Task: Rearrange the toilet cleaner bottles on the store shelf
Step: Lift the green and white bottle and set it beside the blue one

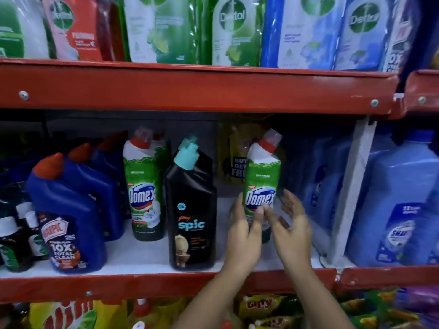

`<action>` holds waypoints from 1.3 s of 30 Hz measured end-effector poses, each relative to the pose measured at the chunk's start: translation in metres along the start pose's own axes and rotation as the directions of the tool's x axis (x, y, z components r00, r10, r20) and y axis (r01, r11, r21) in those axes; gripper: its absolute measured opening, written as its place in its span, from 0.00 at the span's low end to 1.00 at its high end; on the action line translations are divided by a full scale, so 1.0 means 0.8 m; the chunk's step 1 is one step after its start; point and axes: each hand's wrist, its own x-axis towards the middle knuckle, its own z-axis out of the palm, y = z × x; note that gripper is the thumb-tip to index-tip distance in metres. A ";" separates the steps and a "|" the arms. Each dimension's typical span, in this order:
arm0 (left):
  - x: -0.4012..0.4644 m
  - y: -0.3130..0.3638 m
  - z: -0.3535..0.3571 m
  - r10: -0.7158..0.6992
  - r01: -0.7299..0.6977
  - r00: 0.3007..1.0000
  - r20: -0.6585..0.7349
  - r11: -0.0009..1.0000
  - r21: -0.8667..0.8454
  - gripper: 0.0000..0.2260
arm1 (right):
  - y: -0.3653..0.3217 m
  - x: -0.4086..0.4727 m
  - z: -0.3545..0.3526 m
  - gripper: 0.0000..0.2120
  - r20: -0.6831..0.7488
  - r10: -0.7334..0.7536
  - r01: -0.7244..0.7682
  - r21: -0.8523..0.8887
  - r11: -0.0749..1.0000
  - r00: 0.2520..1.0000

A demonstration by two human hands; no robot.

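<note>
Upright: green Domex bottle (260, 184), red cap, white neck; left hand (243, 236) loosely cupping it, right hand (291, 230) spread open beside.

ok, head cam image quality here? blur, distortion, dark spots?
Head view: wide-angle bends the red shelf edge; the Dettol packs on top are motion-smeared; the Spic bottle label reads sharply; both hands, left hand and right hand, are slightly soft; the shelf back behind the bottles is in deep shadow.

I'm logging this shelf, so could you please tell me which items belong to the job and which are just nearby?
Job: right Domex bottle between both hands, left Domex bottle, black Spic bottle, blue Harpic bottles.
Nearby: Dettol pouches, blue jugs, small dark bottles.
</note>
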 end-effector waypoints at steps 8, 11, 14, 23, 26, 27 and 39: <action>0.027 -0.017 0.019 0.021 -0.035 0.959 -0.282 0.998 -0.046 0.08 | 0.019 0.028 -0.007 0.15 0.116 0.038 -0.044 0.056 0.997 0.993; 0.016 -0.014 0.018 0.059 -0.067 0.952 -0.301 0.998 -0.016 0.10 | 0.017 0.024 -0.013 0.12 0.133 0.019 -0.026 0.052 0.998 0.991; 0.000 -0.005 0.015 0.099 -0.098 0.949 -0.300 0.995 0.019 0.12 | 0.012 0.008 -0.019 0.14 0.106 -0.020 0.016 0.038 0.999 0.994; -0.056 0.042 -0.026 0.175 -0.188 0.964 -0.202 0.981 -0.043 0.13 | -0.056 -0.072 -0.029 0.15 -0.035 -0.085 0.088 0.082 0.993 0.996; -0.070 0.054 -0.053 0.178 -0.195 0.964 -0.196 0.978 -0.073 0.14 | -0.085 -0.096 -0.021 0.15 -0.071 -0.109 0.115 0.089 0.989 0.992; -0.074 0.058 -0.064 0.175 -0.193 0.964 -0.200 0.978 -0.077 0.14 | -0.092 -0.104 -0.017 0.15 -0.079 -0.116 0.123 0.090 0.988 0.990; -0.100 0.065 -0.232 0.136 -0.152 0.944 -0.302 0.988 -0.032 0.18 | -0.149 -0.182 0.100 0.16 0.012 -0.121 0.117 0.194 0.974 0.993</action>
